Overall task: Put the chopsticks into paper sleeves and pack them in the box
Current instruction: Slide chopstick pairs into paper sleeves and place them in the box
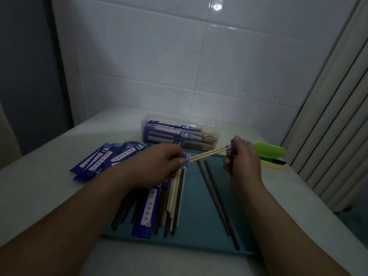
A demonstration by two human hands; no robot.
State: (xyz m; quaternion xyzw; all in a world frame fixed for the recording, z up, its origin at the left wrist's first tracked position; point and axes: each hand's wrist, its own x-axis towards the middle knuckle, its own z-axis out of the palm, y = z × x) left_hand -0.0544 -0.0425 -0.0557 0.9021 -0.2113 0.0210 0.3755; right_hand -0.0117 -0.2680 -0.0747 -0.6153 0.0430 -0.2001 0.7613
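Left hand (157,164) is pinching the sleeve (187,165) mouth; right hand (244,159) is gripping pale chopsticks (207,154), tips sitting inside.

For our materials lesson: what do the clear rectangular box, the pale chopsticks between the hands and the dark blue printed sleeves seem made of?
Clear rectangular box: likely rigid plastic, glossy; contents show through its walls.
Pale chopsticks: probably wood or bamboo, matt tan; grain too small to tell.
Dark blue printed sleeves: seemingly paper, thin, flat, printed labels.
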